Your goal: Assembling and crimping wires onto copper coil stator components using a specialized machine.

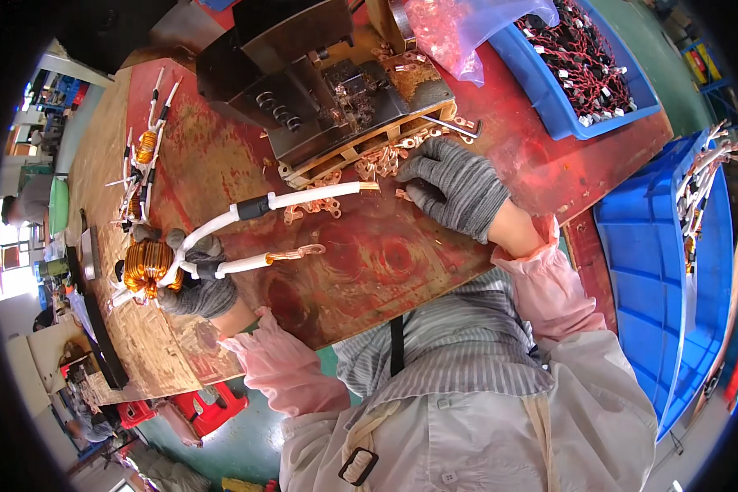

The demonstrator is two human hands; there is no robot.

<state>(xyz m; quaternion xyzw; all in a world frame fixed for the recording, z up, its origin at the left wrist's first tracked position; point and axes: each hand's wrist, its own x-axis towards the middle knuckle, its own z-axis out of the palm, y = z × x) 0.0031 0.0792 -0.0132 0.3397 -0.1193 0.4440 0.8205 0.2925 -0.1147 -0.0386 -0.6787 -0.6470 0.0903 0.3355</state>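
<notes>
Near the desk's left edge, a copper coil [146, 266] is gripped by the gloved left hand [195, 287]. It seems heavy, its sleeved leads [246, 209] stiff. Loose terminals [381, 160] are pinched by the right hand [455, 189].

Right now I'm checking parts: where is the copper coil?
In the head view, the copper coil sits at the table's left, gripped in the gloved left hand.

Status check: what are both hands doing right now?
Left hand grips copper coil. Right hand picks at loose copper terminals. Nothing blocking.
</notes>
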